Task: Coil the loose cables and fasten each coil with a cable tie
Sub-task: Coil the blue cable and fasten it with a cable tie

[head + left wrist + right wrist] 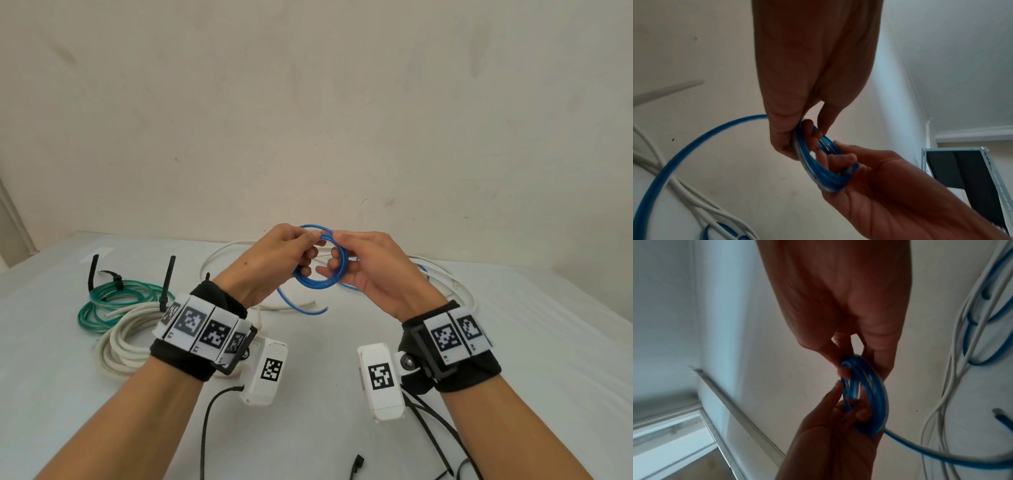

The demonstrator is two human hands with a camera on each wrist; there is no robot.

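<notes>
Head view: both hands were up above the desk (342, 359) w/ a small blue coil (322, 260) held between them. Left hand (274, 260) pinched the coil's top-left arc, fingers curled thru the ring; right hand (373, 270) had its grip on the right side, fingers curled round the strands. A blue tail (301, 306) hung from the coil down to the desk, so winding wasn't finished. On the left of the desk lay a green coil (113, 305) w/ a black tie (114, 279) on it, and just beside it a white coil (126, 339) w/ another black tie (166, 284) standing up from it; those 2 looked done. A loose white cable (448, 281) sprawled behind the hands, not yet coiled. Spare black ties (435, 435) lay near the right forearm. Left wrist view: left fingers (807, 129) hooked inside the blue ring, the right hand closing on its lower edge, and the blue tail arced off to the left over white cable. Right wrist view: same hold from the other side, right fingers (842, 369) curled on the coil, more blue and white cable lying loose at right. Est. progress: 2 coils fastened, blue partly wound and untied, white still to do.
</notes>
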